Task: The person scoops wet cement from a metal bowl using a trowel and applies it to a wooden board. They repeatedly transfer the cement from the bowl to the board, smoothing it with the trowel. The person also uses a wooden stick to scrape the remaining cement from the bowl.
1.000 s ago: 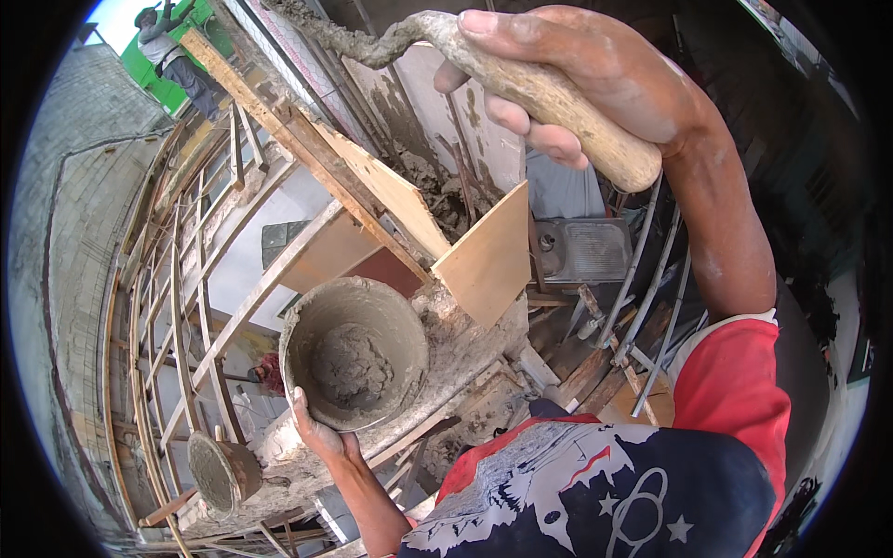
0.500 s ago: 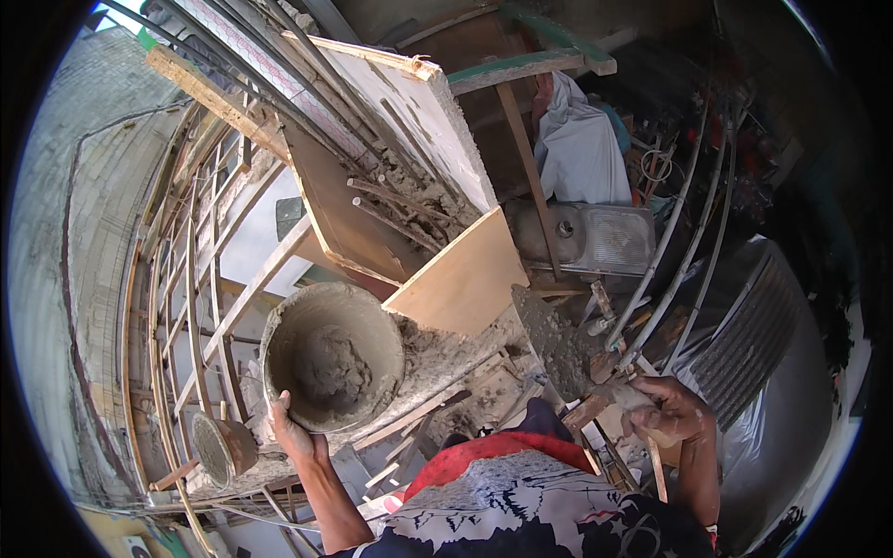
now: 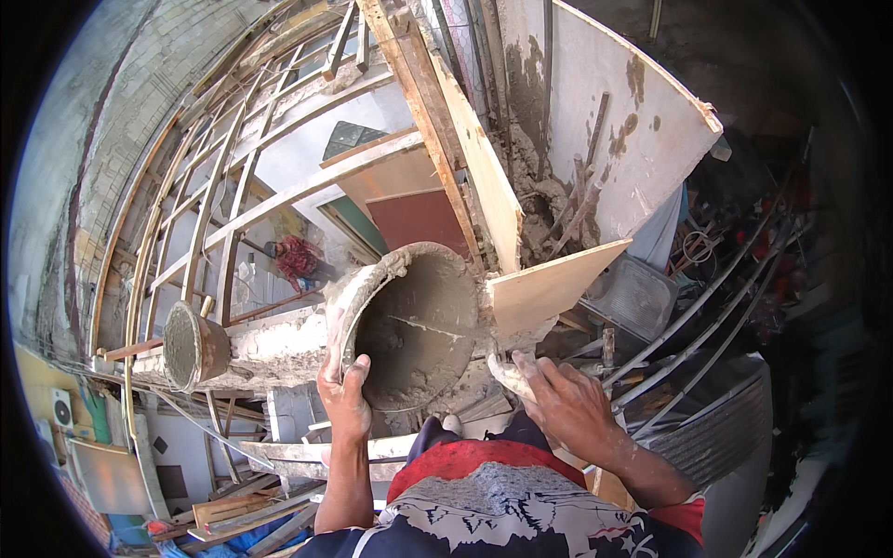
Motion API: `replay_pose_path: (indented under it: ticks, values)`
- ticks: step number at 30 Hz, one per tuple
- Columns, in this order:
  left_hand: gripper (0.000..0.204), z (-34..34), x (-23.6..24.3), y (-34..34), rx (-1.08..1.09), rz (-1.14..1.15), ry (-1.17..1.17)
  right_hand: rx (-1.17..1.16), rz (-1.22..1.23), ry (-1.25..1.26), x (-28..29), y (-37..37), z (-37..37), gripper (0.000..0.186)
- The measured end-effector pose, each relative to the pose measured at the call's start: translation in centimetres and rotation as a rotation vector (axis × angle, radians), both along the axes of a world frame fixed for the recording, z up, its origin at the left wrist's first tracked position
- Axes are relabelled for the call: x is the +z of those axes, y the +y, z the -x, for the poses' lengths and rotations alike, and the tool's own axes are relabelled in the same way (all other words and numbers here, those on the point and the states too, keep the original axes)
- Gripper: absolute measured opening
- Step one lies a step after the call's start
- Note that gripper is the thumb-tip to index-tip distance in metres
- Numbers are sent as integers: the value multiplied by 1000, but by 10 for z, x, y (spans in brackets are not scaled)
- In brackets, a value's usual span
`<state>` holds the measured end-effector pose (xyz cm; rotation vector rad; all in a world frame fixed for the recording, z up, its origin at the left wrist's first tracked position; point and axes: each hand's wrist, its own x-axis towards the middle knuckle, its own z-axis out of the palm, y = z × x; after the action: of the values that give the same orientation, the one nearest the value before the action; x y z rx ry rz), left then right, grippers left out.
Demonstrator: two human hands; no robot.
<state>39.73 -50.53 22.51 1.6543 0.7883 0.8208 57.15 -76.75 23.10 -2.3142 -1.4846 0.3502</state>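
Observation:
A large mortar-caked bucket (image 3: 433,274) sits tilted on the wall top in front of me, wet grey mortar coating its inside. My left hand (image 3: 346,395) grips its left side, thumb at the rim. On the bucket's right, my right hand (image 3: 569,406) is closed round the pale handle of a trowel (image 3: 508,376). The trowel's blade reaches into the bucket, where grey mortar makes its outline hard to make out. Just beyond stands a plywood board (image 3: 549,284), part of a form with wet mortar (image 3: 539,200) and rods inside.
A smaller bucket (image 3: 197,346) stands on the wall top (image 3: 279,342) to the left. Wooden framing (image 3: 233,219) spans a drop, with a person in red (image 3: 296,262) below. Long bent poles (image 3: 684,335) and a corrugated sheet (image 3: 716,423) lie at the right.
My right hand has swung left, carrying the mortar-loaded trowel from beside the form into the bucket. My left hand still holds the bucket, now tipped more. The view has turned left.

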Motion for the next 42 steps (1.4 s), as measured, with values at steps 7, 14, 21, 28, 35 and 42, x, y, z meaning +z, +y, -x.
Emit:
replay_pose_path:
  ticks: [7, 14, 21, 28, 35, 42]
  values:
    - [65, 2, 3, -3, -104, -148, -5, 177, 21, -527, -12, 81, 22, 58]
    - [61, 13, -6, 7, -182, -130, -107, 110, 178, -651, 43, 87, 8, 52]
    - [49, 21, -17, 18, -378, -364, -95, 148, 480, -283, 36, 114, -1, 41]
    - [54, 37, -21, 44, -440, -227, -161, 40, 449, 681, -8, 106, -8, 46]
    - [63, 40, -18, 59, -393, 42, -223, -26, 263, 1333, -28, 91, 44, 38]
    - [67, 40, -4, 81, -144, 624, -553, -112, 44, 1430, 81, 66, 48, 40]
